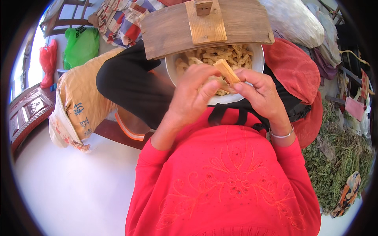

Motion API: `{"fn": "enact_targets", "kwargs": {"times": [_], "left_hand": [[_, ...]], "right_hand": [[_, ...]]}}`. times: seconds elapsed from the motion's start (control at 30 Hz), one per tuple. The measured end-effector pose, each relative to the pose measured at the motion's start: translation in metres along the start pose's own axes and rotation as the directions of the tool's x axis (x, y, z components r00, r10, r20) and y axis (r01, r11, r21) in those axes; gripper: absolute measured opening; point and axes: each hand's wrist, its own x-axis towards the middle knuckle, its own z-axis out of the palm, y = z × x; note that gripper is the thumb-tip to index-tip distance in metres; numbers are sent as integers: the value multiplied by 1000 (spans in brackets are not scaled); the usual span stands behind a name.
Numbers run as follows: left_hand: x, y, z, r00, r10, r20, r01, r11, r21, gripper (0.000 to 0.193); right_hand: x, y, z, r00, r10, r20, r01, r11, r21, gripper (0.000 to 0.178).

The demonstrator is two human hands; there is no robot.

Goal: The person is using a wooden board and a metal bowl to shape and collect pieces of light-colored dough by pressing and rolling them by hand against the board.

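Observation:
Above a white basin (pixel 258 59), my two hands meet at a pale yellow-tan strip (pixel 225 70) with a flat, block-like shape. My right hand (pixel 260 92) pinches its lower end between thumb and fingers; a silvery bangle is on that wrist. My left hand (pixel 195 92) is closed at the strip's left side, its fingertips against it, partly hiding it. Many similar tan strips (pixel 236 55) lie in the basin beneath. A brown wooden board (pixel 165 34) lies over the basin's far side, with a lighter wood piece (pixel 205 23) and a small block on top.
Left of my leg stands a tan sack (pixel 84 98), with a green plastic bag (pixel 81 46) and a red bag (pixel 48 63) beyond. Red cloth (pixel 293 67) lies to the right. Dried green plants (pixel 336 157) cover the floor at right. A white sack (pixel 295 23) stands far right.

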Motion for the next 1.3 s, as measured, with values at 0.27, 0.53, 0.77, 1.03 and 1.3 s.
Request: {"fn": "enact_targets", "kwargs": {"times": [0.27, 0.53, 0.77, 1.03, 1.3], "left_hand": [[0, 5, 31, 964, -220, 150, 253, 932, -260, 17], [2, -6, 67, 962, -147, 229, 198, 956, -217, 11], [23, 27, -7, 958, -83, 275, -37, 914, 405, 15], [62, 92, -20, 831, 396, 391, -178, 855, -488, 22], [56, 5, 53, 930, -206, 304, 362, 656, -662, 28]], "right_hand": [[-25, -25, -5, 911, -401, -100, 247, 723, -645, 11], [-3, -2, -11, 910, -399, 109, 303, 465, -832, 18], [-1, -4, -36, 975, -85, -206, -56, 800, -598, 15], [-13, -79, -14, 822, -496, 280, 348, 827, 442, 14], [34, 19, -10, 829, -294, -475, 66, 896, -440, 30]]}}
